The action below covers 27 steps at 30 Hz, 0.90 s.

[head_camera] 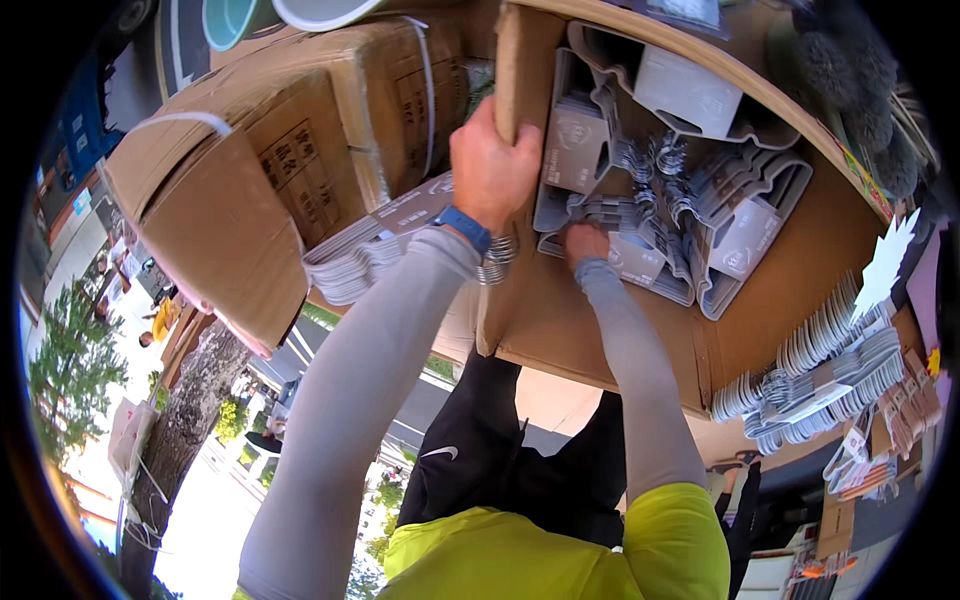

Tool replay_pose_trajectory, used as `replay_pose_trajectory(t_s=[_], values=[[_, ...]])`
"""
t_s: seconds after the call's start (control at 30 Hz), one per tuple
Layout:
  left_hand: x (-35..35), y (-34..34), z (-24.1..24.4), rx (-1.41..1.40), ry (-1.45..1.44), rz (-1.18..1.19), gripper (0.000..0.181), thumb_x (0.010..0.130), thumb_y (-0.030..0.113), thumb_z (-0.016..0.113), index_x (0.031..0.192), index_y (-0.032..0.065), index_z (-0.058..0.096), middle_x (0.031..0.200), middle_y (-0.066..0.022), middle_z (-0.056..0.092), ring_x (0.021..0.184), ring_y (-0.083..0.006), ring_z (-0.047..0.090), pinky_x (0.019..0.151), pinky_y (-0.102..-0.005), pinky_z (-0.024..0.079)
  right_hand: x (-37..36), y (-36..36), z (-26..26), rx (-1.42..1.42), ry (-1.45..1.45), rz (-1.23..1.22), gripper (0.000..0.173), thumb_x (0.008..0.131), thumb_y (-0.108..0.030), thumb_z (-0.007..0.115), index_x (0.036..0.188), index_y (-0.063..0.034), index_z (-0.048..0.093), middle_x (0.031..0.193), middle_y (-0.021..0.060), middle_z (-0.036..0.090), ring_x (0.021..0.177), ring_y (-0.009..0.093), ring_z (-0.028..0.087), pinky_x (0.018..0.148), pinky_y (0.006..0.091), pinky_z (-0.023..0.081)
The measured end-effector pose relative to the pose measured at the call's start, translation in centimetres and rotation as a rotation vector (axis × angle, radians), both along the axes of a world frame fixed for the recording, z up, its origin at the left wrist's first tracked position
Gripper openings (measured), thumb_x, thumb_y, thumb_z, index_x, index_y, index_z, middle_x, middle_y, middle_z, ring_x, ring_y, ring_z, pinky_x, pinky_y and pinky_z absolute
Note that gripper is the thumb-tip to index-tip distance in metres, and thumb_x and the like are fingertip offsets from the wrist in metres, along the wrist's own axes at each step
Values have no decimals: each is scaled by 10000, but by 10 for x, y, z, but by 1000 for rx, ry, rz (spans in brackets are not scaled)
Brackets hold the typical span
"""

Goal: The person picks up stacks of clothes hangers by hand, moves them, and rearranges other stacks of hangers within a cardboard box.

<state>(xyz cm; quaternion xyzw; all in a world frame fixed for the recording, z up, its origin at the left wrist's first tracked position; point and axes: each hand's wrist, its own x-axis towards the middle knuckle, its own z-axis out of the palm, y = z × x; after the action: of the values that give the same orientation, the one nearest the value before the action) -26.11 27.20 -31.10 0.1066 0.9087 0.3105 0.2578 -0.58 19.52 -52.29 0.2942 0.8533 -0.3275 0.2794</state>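
An open cardboard box stands before me with several bundles of grey hangers in it, wrapped in printed card bands, their metal hooks meeting in the middle. My left hand is closed around the top edge of the box's left wall. Inside the box, my right hand is at the end of a lower hanger bundle; its fingertips are hidden, so its hold is unclear. Another banded bundle of grey hangers lies outside the box, left of the wall and partly behind my left forearm.
Strapped cardboard cartons stand at the left, with a green tub and a white tub at the top. More hangers are stacked at the right. A tree trunk rises at lower left; people are in the background.
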Motion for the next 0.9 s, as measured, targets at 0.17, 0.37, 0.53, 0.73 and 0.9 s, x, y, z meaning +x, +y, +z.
replay_pose_trajectory(t_s=[0.17,0.37,0.53,0.73,0.9], values=[[-2,-2,9,-97,70,-32,317,834,262,648,1005,-5,637,863,-288,676,850,-491,645,792,-517,526,36,60,96,-144,-195,-424,385,944,-391,580,930,-36,727,891,221,717,864,418,688,784,487,531],[-25,-79,68,-144,-105,-529,741,864,624,640,1119,-71,661,1060,-286,673,999,-422,656,883,-467,520,73,75,211,-336,-43,-640,341,948,-364,610,1005,-46,721,902,189,736,849,325,726,773,417,549],[-41,-182,123,-553,210,-1151,699,795,441,755,1308,22,533,1148,-161,599,992,-362,632,852,-493,516,90,46,263,-321,-54,-619,300,944,-351,619,1008,-80,732,901,167,745,852,304,729,787,404,557],[-27,-193,100,-678,499,-1200,706,692,194,800,1295,37,468,1124,-142,568,927,-331,634,785,-464,543,75,10,305,-438,31,-607,307,958,-307,649,1049,-19,707,859,116,730,802,185,693,750,327,541],[-16,-184,176,-697,239,-1134,641,643,138,791,1183,14,467,1089,-155,578,899,-358,649,693,-435,566,61,21,351,-530,54,-684,305,975,-305,610,1043,-21,698,922,174,740,883,296,726,805,388,557]])
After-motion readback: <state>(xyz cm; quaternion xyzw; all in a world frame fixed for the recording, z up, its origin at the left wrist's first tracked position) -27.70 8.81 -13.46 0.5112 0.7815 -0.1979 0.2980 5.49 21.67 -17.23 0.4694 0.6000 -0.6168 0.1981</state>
